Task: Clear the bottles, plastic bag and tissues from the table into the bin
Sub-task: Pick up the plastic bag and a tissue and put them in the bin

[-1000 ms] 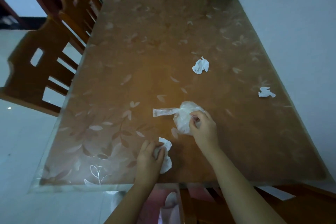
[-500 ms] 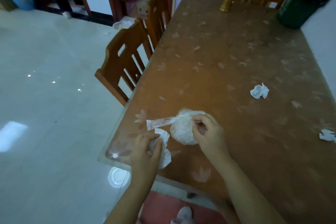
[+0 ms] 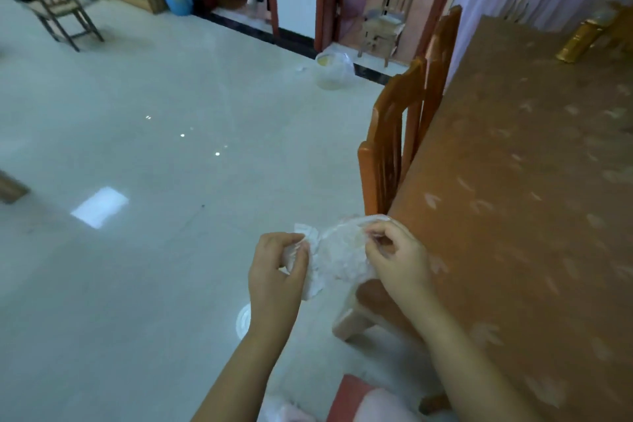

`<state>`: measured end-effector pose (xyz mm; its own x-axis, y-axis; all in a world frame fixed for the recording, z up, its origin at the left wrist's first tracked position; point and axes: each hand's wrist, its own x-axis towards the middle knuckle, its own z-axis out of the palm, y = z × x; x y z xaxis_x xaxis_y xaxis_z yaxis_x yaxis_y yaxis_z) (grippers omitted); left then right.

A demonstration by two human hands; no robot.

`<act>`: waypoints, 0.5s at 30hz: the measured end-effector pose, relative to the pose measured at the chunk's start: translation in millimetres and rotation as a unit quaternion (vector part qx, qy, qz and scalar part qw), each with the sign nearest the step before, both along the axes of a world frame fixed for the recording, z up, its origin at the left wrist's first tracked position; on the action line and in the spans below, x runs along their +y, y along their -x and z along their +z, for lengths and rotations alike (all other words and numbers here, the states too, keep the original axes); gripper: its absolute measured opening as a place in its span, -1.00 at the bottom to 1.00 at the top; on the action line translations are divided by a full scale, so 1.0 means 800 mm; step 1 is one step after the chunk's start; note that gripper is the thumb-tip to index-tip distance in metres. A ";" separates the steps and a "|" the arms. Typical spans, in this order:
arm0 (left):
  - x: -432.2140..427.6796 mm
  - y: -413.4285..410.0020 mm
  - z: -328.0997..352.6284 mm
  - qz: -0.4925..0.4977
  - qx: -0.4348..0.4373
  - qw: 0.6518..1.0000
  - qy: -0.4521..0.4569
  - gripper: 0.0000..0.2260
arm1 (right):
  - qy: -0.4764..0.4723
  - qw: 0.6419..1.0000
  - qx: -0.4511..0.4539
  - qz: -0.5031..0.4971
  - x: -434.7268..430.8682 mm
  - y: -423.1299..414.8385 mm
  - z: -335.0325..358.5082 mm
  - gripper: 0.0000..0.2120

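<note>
Pale tiled floor (image 3: 137, 250) spread left of the desk (image 3: 531, 216), left hand (image 3: 277, 271) clutched a tissue (image 3: 313, 284), right hand (image 3: 397, 257) pinched the plastic bag (image 3: 342, 257) between them

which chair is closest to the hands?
The orange-brown chair tucked against the table, just beyond the right hand. The others stand across the room.

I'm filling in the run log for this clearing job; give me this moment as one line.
left hand: holds tissue | right hand: holds plastic bag | both off the table, above floor | bin: not identifiable
</note>
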<state>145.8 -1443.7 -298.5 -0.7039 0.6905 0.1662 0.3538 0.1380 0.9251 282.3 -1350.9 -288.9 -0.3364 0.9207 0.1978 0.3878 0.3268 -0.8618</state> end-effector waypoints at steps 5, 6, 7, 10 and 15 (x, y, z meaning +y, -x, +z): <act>-0.013 0.065 0.005 0.052 -0.020 0.998 -0.004 -0.88 | 0.009 0.999 0.005 0.048 0.004 0.081 -0.002 -0.74; -0.012 0.075 0.004 0.060 -0.023 0.998 -0.008 -0.91 | 0.011 0.998 0.002 0.054 0.008 0.094 -0.002 -0.74; -0.010 0.084 0.002 0.066 -0.027 0.997 -0.011 -0.94 | 0.012 0.998 0.002 0.059 0.013 0.107 -0.003 -0.75; 0.006 0.110 -0.002 0.068 -0.040 0.997 -0.011 -0.89 | 0.004 0.998 0.007 0.065 0.032 0.139 -0.005 -0.73; 0.070 0.165 0.006 0.035 -0.024 0.999 0.012 -0.81 | 0.015 0.998 0.031 0.045 0.097 0.190 -0.014 -0.76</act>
<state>13.9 -1388.0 -293.5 -0.7580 0.6420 0.1149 0.2972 0.1832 0.9371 130.2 -1273.5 -300.2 -0.4054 0.8936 0.1927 0.3042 0.3307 -0.8934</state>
